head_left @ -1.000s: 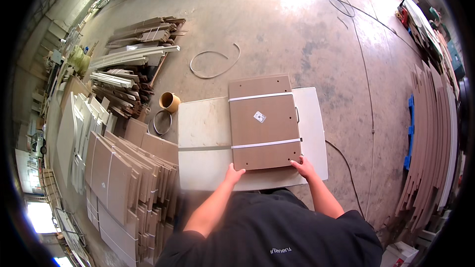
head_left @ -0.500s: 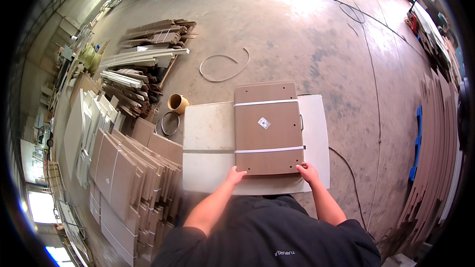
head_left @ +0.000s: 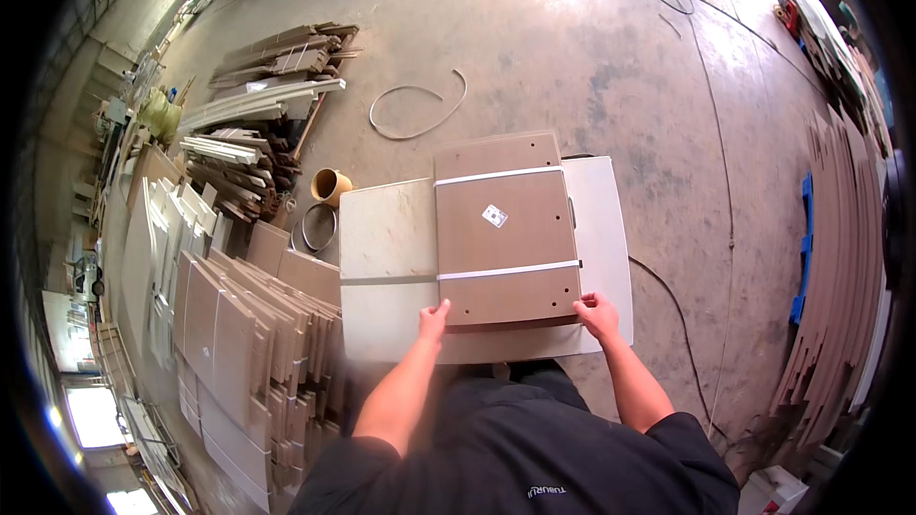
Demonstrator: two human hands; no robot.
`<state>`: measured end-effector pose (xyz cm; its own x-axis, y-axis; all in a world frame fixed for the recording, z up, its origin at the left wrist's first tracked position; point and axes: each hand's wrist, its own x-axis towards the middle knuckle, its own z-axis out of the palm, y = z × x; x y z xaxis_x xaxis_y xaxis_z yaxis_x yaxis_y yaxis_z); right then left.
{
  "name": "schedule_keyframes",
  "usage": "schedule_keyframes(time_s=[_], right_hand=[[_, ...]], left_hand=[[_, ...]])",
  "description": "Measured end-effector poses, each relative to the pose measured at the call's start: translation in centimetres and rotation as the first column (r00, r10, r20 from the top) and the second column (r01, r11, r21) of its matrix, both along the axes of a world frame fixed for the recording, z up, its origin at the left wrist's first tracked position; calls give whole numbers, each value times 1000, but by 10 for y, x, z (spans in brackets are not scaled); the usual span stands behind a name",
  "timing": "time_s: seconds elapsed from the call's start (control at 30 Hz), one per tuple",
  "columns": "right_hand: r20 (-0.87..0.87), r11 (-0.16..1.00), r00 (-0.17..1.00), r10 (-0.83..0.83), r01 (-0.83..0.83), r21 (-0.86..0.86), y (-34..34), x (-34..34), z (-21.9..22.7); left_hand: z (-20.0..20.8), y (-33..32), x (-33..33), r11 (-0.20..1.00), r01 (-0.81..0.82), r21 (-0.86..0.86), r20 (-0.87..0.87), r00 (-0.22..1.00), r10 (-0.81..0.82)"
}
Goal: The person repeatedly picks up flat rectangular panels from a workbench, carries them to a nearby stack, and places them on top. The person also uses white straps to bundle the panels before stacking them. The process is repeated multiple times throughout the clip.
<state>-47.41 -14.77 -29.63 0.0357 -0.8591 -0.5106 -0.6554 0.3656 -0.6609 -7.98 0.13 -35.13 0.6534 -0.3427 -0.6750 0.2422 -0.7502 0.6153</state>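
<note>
A bundle of brown panels [head_left: 506, 229], bound by two pale straps, lies on a white worktop [head_left: 386, 324] in front of me. Its top panel has several dark holes and a small white label [head_left: 493, 216]. My left hand [head_left: 433, 321] is closed on the bundle's near left corner, thumb up along the edge. At the near right corner, my right hand [head_left: 597, 316] pinches the bundle's edge. The fingers beneath the panels are hidden.
Strapped brown panels [head_left: 229, 324] stand stacked at my left. Beyond them are a tan tube [head_left: 329, 185], a strap roll [head_left: 318, 227] and piled offcuts [head_left: 258, 157]. A loose strap [head_left: 417, 133] and a black cable [head_left: 668, 300] lie on the floor. Long boards [head_left: 840, 286] line the right.
The view has shifted, so the whole scene sits higher and further left. My left hand has slid slightly from the near corner up the bundle's left edge. My right hand stays at its corner.
</note>
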Motion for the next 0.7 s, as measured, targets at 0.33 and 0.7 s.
schedule_keyframes(time_s=[0.33,0.7], right_hand=[[-153,966,954,257,-258,13,-58,-5,32],[328,925,937,-120,-15,381,43,96,-31]], left_hand=[[62,45,-25,964,37,-263,-413,899,-148],[117,246,-40,946,123,-301,-26,990,-137]])
